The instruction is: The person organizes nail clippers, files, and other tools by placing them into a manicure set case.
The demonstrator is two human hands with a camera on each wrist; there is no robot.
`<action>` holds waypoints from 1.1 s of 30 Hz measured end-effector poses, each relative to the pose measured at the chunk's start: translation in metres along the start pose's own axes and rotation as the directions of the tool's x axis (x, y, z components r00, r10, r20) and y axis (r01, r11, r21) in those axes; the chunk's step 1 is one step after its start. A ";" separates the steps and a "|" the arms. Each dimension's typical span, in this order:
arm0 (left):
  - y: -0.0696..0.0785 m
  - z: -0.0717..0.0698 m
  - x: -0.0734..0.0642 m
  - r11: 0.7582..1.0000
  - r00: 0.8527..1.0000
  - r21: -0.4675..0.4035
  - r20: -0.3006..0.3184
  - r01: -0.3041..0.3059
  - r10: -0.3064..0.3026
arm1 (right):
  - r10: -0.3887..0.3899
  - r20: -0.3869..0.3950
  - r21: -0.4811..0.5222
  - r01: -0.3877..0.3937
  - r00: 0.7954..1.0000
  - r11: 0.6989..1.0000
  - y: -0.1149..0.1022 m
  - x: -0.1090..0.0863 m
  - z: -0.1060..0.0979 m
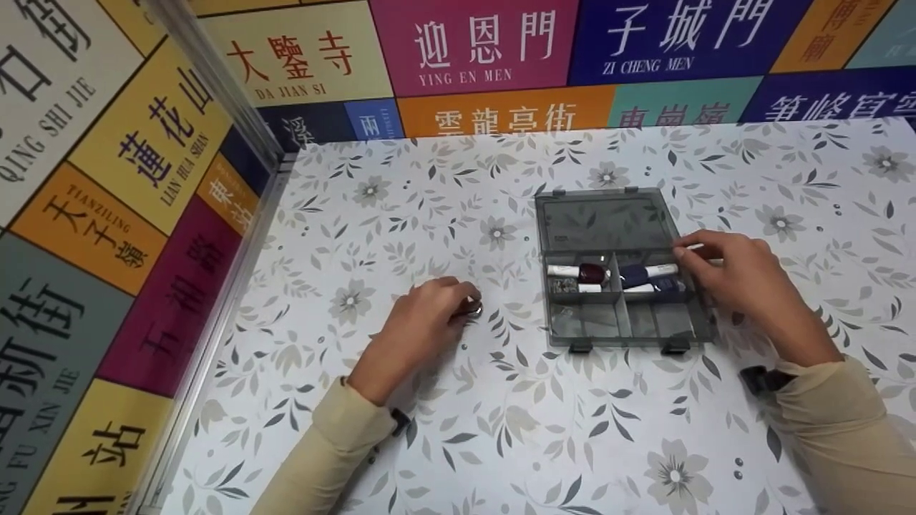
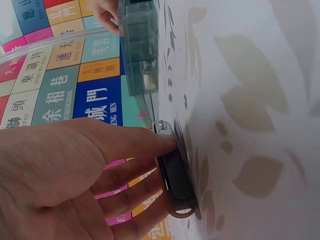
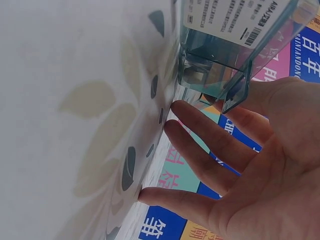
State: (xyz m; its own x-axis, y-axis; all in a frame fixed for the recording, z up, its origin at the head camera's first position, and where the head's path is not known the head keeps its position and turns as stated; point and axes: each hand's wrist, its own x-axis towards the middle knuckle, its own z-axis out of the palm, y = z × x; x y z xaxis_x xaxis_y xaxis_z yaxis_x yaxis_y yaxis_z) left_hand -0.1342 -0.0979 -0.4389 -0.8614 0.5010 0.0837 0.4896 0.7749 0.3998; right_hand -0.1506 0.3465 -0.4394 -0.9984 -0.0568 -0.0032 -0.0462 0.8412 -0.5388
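My left hand (image 1: 429,307) grips a nail clipper (image 2: 176,177) with a dark body, a shiny metal head and a loop at one end, low over the table. Its thumb lies along the clipper's side. To the right, a smoky clear plastic box (image 1: 583,318) lies with its lid (image 1: 601,222) opened back. My right hand (image 1: 737,275) pinches the box's right edge between thumb and index finger, near the hinge. Its other fingers (image 3: 200,135) spread down to the table. Inside the upper compartments lie a dark red nail polish bottle (image 1: 592,273) and dark blue ones (image 1: 633,275) with white caps.
The box's two front compartments show bare bottoms, with two latches (image 1: 674,347) at the front edge. A floral cloth (image 1: 429,429) covers the table. Colourful lettered panels (image 1: 472,46) rise behind the table and on its left, where a metal-framed edge (image 1: 215,322) runs alongside.
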 end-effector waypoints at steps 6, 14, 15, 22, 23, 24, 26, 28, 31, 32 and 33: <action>0.008 0.003 0.002 0.999 0.998 -0.002 -0.030 -0.052 0.052 | -0.003 -0.007 0.007 0.003 1.000 1.000 0.001 -0.001 0.001; 0.021 0.006 0.006 0.994 0.992 -0.009 -0.060 -0.112 0.111 | -0.004 -0.002 0.020 0.004 1.000 1.000 0.003 -0.003 0.001; 0.023 0.006 0.007 0.993 0.991 -0.012 -0.061 -0.117 0.117 | -0.002 0.000 0.020 0.002 1.000 1.000 0.003 -0.003 0.001; 0.039 0.007 0.019 0.987 0.987 0.028 -0.037 -0.157 0.158 | 0.006 0.003 0.015 -0.006 1.000 1.000 0.002 -0.003 0.001; 0.041 0.008 0.020 0.985 0.985 0.037 -0.036 -0.166 0.167 | 0.007 0.003 0.013 -0.007 1.000 1.000 0.002 -0.003 0.001; 0.043 0.009 0.022 0.983 0.983 0.048 -0.037 -0.179 0.181 | 0.007 0.004 0.012 -0.007 1.000 1.000 0.002 -0.002 0.001; 0.047 0.011 0.025 0.978 0.979 0.067 -0.035 -0.198 0.200 | 0.008 0.005 0.010 -0.008 1.000 1.000 0.002 -0.002 0.001; 0.050 0.012 0.029 0.972 0.973 0.082 -0.043 -0.222 0.226 | 0.008 0.004 0.010 -0.008 1.000 1.000 0.001 -0.002 0.001; 0.054 0.014 0.033 0.966 0.967 0.082 -0.046 -0.246 0.250 | 0.001 0.000 0.014 -0.001 1.000 1.000 0.001 -0.001 0.001; 0.055 0.015 0.034 0.964 0.965 0.077 -0.049 -0.254 0.258 | 0.000 -0.002 0.014 0.000 1.000 1.000 0.001 -0.001 0.001; 0.056 0.015 0.036 0.963 0.964 0.073 -0.049 -0.258 0.262 | -0.001 -0.004 0.015 0.001 1.000 1.000 0.001 -0.001 0.001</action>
State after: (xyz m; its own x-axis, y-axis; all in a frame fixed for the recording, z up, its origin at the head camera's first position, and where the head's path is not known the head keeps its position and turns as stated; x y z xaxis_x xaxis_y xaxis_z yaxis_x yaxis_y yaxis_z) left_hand -0.1354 -0.0309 -0.4276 -0.7088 0.6667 0.2304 0.7037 0.6456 0.2965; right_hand -0.1494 0.3469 -0.4406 -0.9984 -0.0557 0.0004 -0.0467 0.8327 -0.5517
